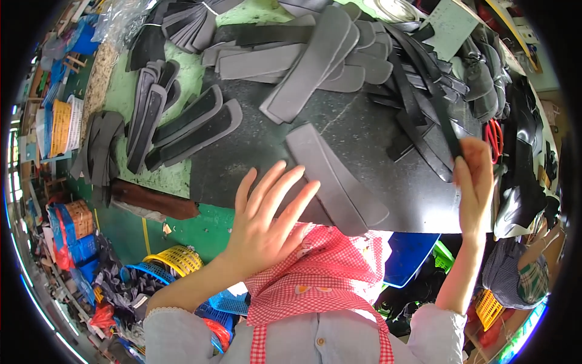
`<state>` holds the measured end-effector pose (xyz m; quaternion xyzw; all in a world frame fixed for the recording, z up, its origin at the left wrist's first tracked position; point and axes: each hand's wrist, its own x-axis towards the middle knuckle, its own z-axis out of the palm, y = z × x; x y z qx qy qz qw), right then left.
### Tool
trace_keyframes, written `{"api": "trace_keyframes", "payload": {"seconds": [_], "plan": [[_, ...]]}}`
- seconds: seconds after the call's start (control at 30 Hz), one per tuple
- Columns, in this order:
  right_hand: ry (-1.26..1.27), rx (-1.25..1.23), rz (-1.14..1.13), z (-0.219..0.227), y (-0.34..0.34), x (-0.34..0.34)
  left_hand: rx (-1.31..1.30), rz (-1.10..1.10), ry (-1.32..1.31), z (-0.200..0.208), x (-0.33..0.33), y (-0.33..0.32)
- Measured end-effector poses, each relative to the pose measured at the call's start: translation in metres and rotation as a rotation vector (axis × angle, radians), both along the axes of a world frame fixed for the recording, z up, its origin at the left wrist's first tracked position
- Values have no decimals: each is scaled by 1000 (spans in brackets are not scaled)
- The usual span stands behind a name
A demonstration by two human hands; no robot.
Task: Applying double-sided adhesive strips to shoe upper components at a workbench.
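Observation:
My left hand [267, 215] hovers flat with fingers spread over the near edge of a black mat [364, 130], just left of two long grey shoe-sole pieces [336, 176] that lie overlapping near the edge. It holds nothing. My right hand [474, 182] is raised at the right and pinches the lower end of a thin black strip [424, 79] that runs up and away across the pile.
Piles of grey and black sole pieces [315, 54] cover the far part of the green table [188, 79]. Red-handled scissors [495, 138] lie at the right. A brown strip [154, 200] rests at the table's front. Yellow and blue baskets [176, 261] stand below.

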<state>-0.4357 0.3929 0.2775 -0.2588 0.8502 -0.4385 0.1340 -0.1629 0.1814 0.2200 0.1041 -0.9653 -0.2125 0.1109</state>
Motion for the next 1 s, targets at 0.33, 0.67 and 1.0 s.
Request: {"api": "trace_keyframes", "payload": {"seconds": [0.33,0.67,1.0], "plan": [[-365,47,196,16,-64,80,-25,-130,28,-12,-12,12],[-166,162,261,-25,-79,86,-95,-37,20,-14,-1,19],[9,197,280,-26,-79,91,-27,-129,-40,-7,-8,5]]}}
